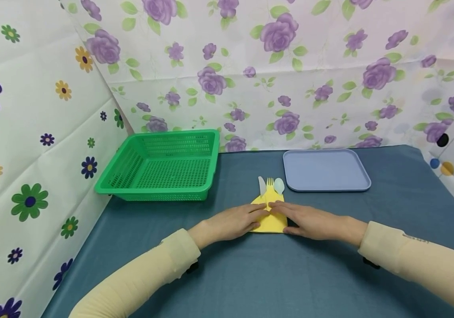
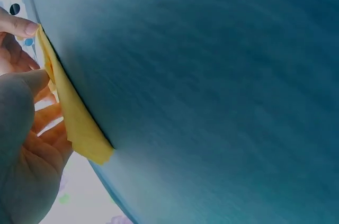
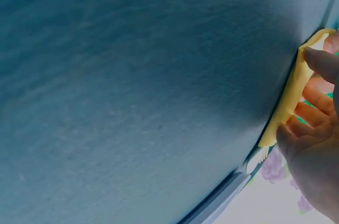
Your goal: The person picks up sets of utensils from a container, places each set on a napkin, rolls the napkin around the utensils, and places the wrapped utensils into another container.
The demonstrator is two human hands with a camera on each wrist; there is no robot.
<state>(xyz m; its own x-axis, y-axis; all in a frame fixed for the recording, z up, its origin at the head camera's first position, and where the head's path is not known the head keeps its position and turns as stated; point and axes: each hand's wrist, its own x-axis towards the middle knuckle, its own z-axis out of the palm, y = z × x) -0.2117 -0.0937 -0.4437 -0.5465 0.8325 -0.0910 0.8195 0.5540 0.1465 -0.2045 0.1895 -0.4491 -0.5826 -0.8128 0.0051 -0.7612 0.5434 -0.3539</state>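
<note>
A folded yellow napkin (image 1: 271,224) lies on the blue-covered table. Out of its far end stick a pale knife (image 1: 262,186), a yellow fork (image 1: 270,181) and a light mint spoon (image 1: 278,186), side by side; their lower parts are hidden in the napkin. From the left, my left hand (image 1: 238,221) rests its extended fingers on the napkin. My right hand (image 1: 310,219) does the same from the right, and the fingertips of both hands nearly meet at the middle. In both wrist views the thumbs lie at the near edge of the napkin (image 2: 79,121).
A green perforated basket (image 1: 155,191) stands at the back left of the table. At the back right lies a blue-grey tray (image 1: 326,170), just beyond the spoon. Flower-patterned sheets (image 1: 211,110) hang behind and at the left side.
</note>
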